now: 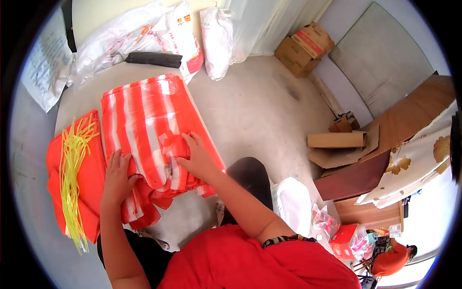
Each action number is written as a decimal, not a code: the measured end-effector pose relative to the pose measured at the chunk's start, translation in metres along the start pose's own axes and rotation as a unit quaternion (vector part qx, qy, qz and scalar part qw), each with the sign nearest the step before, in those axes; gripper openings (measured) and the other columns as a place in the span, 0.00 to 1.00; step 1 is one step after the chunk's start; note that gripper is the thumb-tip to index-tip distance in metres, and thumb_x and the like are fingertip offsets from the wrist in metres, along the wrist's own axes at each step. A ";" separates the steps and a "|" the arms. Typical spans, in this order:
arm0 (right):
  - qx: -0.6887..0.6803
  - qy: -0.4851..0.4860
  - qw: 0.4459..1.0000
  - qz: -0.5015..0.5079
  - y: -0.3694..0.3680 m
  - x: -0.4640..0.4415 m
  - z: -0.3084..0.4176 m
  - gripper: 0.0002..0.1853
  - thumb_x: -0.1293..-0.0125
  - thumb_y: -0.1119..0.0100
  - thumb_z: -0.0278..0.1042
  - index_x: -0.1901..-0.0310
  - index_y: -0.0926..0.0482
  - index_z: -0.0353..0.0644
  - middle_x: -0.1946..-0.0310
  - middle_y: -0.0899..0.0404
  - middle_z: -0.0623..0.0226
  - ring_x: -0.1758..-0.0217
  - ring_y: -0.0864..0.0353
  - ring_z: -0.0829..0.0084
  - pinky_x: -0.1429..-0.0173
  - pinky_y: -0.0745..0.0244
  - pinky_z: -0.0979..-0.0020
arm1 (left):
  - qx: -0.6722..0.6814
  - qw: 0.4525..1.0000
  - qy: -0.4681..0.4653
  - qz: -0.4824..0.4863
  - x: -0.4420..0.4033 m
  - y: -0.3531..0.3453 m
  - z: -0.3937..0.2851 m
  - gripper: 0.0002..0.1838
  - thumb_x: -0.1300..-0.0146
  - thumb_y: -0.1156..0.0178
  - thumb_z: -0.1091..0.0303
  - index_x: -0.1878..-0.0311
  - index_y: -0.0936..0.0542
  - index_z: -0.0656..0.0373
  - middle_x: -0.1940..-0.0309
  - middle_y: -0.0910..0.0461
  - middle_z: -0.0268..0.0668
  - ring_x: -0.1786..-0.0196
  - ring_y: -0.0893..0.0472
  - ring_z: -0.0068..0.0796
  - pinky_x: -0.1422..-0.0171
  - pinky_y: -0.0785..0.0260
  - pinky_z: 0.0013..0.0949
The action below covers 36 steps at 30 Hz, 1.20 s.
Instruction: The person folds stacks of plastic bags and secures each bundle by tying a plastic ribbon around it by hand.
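The head view is showing a striped stack [137,120] lying left of centre on a desk [103,79], its shiny plastic running in red and white bands and crumpling into ragged folds at the near end. The left hand [117,178] is resting at the stack's lower-left side, fingers loosely spread; the right hand [196,159] is touching its lower-right part, thumb and fingers standing wide apart. The desk's right edge is slanting past the stack, bare floor [255,106] stretching beyond it toward the upper centre. At left, a red pile [94,197] is crowding the stack, thin yellow strips [71,173] trailing over it. A black roll [154,59] and crinkled white sacks [103,50] are filling the upper left. A dark knee [252,178] is jutting up near the centre. Cartons [296,58] are standing at upper right.
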State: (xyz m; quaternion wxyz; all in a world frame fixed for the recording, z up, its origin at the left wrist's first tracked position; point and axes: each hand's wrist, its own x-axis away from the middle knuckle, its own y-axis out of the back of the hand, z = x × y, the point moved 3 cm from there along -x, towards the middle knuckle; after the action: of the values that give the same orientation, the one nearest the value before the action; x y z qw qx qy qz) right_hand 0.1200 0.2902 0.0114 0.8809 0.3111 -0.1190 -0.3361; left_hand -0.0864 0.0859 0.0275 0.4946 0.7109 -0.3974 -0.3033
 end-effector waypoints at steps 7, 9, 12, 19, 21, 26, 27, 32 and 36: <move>-0.208 -0.047 0.977 0.021 0.005 -0.003 -0.030 0.42 0.37 0.31 0.32 0.22 0.38 0.39 0.21 0.40 0.50 0.19 0.36 0.55 0.20 0.35 0.60 | -0.003 1.000 -0.008 -0.001 0.002 0.005 -0.003 0.38 0.39 0.27 0.62 0.27 0.29 0.61 0.21 0.40 0.56 0.17 0.42 0.58 0.15 0.45 0.49; -0.317 -0.098 0.942 0.046 0.020 0.004 -0.028 0.40 0.36 0.33 0.29 0.23 0.37 0.37 0.22 0.36 0.52 0.20 0.36 0.59 0.20 0.36 0.62 | -0.001 1.000 -0.016 -0.008 0.002 0.004 0.001 0.38 0.40 0.27 0.62 0.27 0.29 0.61 0.21 0.39 0.56 0.17 0.42 0.57 0.16 0.45 0.49; -0.343 -0.115 0.929 0.083 0.030 0.012 -0.042 0.38 0.33 0.38 0.25 0.22 0.39 0.37 0.21 0.39 0.53 0.19 0.37 0.61 0.21 0.35 0.64 | -0.001 1.000 -0.013 -0.006 0.002 0.005 0.000 0.38 0.39 0.27 0.62 0.27 0.29 0.59 0.21 0.39 0.55 0.17 0.42 0.56 0.16 0.44 0.49; -0.313 -0.124 0.939 0.071 0.023 0.031 -0.036 0.39 0.29 0.38 0.31 0.20 0.43 0.37 0.19 0.42 0.53 0.18 0.39 0.61 0.20 0.36 0.63 | -0.024 1.000 0.008 -0.001 0.002 0.000 -0.001 0.38 0.38 0.27 0.59 0.26 0.29 0.56 0.20 0.40 0.52 0.17 0.43 0.53 0.16 0.43 0.48; -0.182 -0.095 0.977 0.055 0.019 0.037 -0.024 0.42 0.31 0.35 0.35 0.19 0.43 0.37 0.19 0.43 0.52 0.18 0.40 0.61 0.20 0.37 0.63 | -0.025 1.000 0.009 0.006 0.002 0.001 -0.002 0.38 0.38 0.27 0.58 0.26 0.29 0.55 0.20 0.40 0.52 0.17 0.43 0.53 0.16 0.44 0.48; -0.039 0.003 0.999 0.016 0.002 0.044 -0.017 0.46 0.38 0.28 0.38 0.20 0.41 0.39 0.20 0.41 0.48 0.17 0.41 0.53 0.17 0.43 0.57 | -0.017 1.000 0.014 0.014 0.003 -0.001 -0.001 0.39 0.37 0.28 0.58 0.24 0.30 0.53 0.19 0.42 0.51 0.16 0.44 0.54 0.15 0.45 0.48; -0.092 -0.029 0.995 0.040 0.007 0.043 -0.015 0.46 0.38 0.29 0.34 0.20 0.41 0.40 0.20 0.41 0.51 0.22 0.36 0.58 0.22 0.37 0.60 | -0.006 1.000 0.015 0.013 0.003 0.000 -0.001 0.39 0.37 0.28 0.58 0.24 0.30 0.53 0.19 0.42 0.51 0.16 0.45 0.53 0.15 0.45 0.49; -0.389 -0.068 0.915 0.086 0.050 0.028 -0.042 0.42 0.36 0.35 0.27 0.20 0.39 0.46 0.26 0.33 0.56 0.28 0.28 0.65 0.29 0.29 0.67 | 0.035 0.998 0.028 0.037 0.009 0.005 -0.009 0.38 0.37 0.29 0.60 0.23 0.30 0.52 0.18 0.44 0.52 0.15 0.46 0.53 0.14 0.46 0.49; -0.213 -0.138 0.953 0.165 0.066 0.033 -0.058 0.37 0.35 0.38 0.21 0.23 0.34 0.42 0.35 0.25 0.63 0.56 0.19 0.75 0.46 0.22 0.71 | 0.026 0.998 0.011 0.063 0.010 0.009 -0.015 0.37 0.37 0.30 0.62 0.23 0.29 0.49 0.18 0.43 0.52 0.15 0.46 0.53 0.14 0.46 0.48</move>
State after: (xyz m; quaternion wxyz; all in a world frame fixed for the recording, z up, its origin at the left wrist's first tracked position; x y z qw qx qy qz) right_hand 0.2029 0.3339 0.0084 0.9450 0.0426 -0.2143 -0.2434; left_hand -0.0716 0.0826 0.0408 0.4987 0.7001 -0.4438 -0.2534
